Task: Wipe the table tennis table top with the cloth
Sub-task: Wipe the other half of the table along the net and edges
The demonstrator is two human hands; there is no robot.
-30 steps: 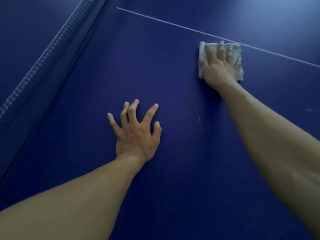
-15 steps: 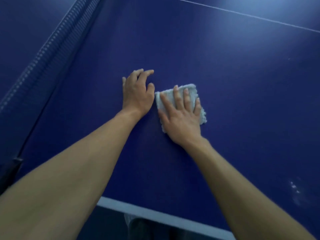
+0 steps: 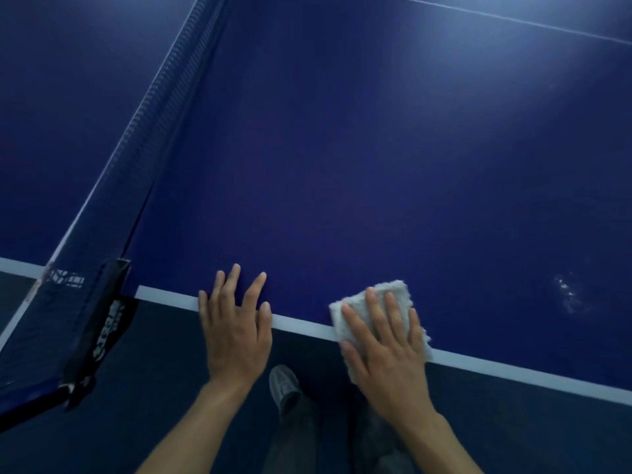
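Mid-wipe, lower centre of frame: we see the right hand [image 3: 386,350] flat, fingers straight, pressing the folded pale terry cloth [image 3: 398,289] onto the dark blue worktop [image 3: 342,165] at its white edge line, the left hand [image 3: 236,333] spread flat and holding nothing; we judge the next stroke should run toward the whitish smudge [image 3: 567,295] at lower right.

Two hands [image 3: 236,331] [image 3: 383,350]; one cloth [image 3: 393,291]; one table [image 3: 342,165]; one net [image 3: 150,128]; one shoe [image 3: 282,384].

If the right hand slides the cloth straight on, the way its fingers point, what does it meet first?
Nothing, it seems: ahead of the right hand and cloth lies only bare table top. The net lies to the left, as far as the picture shows.
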